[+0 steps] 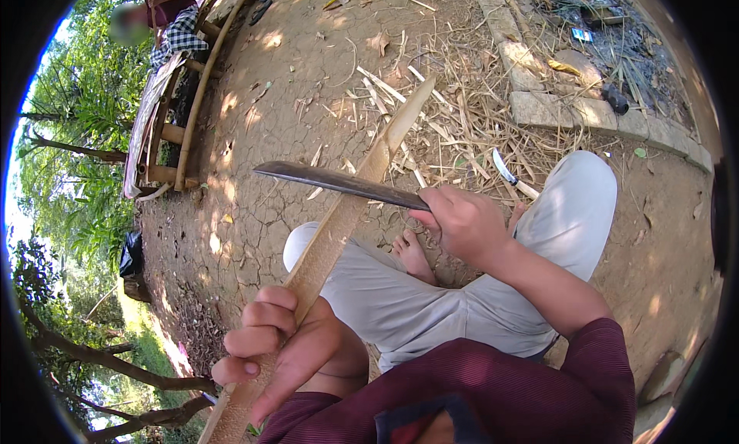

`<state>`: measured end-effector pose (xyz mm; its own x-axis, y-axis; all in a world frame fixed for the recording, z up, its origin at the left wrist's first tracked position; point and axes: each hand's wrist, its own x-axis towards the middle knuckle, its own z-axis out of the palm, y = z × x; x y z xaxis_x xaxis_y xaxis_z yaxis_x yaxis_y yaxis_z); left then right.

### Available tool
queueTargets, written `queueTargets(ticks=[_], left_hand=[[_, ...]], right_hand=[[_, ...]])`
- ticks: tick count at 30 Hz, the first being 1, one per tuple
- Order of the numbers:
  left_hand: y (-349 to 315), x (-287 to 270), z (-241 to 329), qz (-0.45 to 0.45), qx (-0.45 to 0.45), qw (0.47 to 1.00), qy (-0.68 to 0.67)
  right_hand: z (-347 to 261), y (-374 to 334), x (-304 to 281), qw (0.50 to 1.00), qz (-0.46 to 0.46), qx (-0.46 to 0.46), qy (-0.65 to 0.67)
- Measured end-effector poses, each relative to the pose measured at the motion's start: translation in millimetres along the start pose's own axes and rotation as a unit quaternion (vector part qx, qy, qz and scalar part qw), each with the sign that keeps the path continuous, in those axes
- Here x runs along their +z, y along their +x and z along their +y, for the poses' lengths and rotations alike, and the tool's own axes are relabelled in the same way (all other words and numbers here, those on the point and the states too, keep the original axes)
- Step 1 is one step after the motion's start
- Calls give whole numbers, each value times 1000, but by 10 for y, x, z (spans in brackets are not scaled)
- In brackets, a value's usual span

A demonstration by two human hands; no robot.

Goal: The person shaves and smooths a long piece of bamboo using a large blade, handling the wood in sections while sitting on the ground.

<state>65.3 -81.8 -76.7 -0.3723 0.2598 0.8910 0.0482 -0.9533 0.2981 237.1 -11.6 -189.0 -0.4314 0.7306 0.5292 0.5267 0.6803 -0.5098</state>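
My left hand (285,348) is wrapped round the lower part of a long, pale strip of split wood or bamboo (329,232). The strip slants up and away to the right, and its far end tapers. In my right hand (466,225) is a dark-bladed machete (339,184), its handle hidden by my fingers. The blade points left and lies across the strip's upper half; whether its edge bites into the strip I cannot tell. Beyond my right hand, a small curved knife (504,168) with a pale handle lies on the ground by my right knee.
Shavings and split sticks (454,128) litter the cracked earth ahead. A low brick border (566,111) encloses ash at the far right. At the far left, a person (173,28) is by a bamboo bench (188,128). My crossed legs (416,305) lie under my forearms.
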Motion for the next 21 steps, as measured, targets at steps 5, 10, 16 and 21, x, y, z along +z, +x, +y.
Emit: queueTargets(ticks=[5, 10, 16, 21], left_hand=[[75, -48, -30, 69, 22, 996, 56], [-35, 71, -22, 26, 20, 999, 15], [-40, 52, 16, 63, 26, 997, 47], [-79, 98, 11, 74, 2, 997, 23]], right_hand=[[-428, 139, -417, 998, -26, -64, 0], [243, 189, -76, 996, -63, 61, -29], [-200, 67, -346, 998, -41, -51, 25], [667, 42, 110, 987, -120, 95, -56]])
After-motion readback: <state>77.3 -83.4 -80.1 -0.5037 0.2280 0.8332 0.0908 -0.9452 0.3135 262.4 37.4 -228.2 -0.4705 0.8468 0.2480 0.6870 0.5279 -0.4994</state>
